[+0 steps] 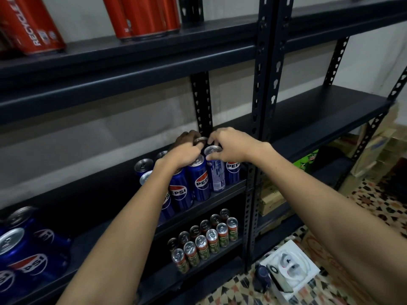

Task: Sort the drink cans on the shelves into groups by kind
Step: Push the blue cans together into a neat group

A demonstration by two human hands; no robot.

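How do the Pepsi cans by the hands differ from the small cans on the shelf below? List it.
The Pepsi cans are blue, the small cans red and green. The Pepsi cans are taller and wider. The hands touch the Pepsi cans; nothing touches the small cans. Both groups stand upright in rows with silver tops.

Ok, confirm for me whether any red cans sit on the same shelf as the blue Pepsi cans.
No: the red cans stand on a higher shelf, above the blue Pepsi cans.

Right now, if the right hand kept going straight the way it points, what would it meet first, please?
Probably the can top just past its fingers; the right hand points left and back, toward the left hand. Depth is unclear.
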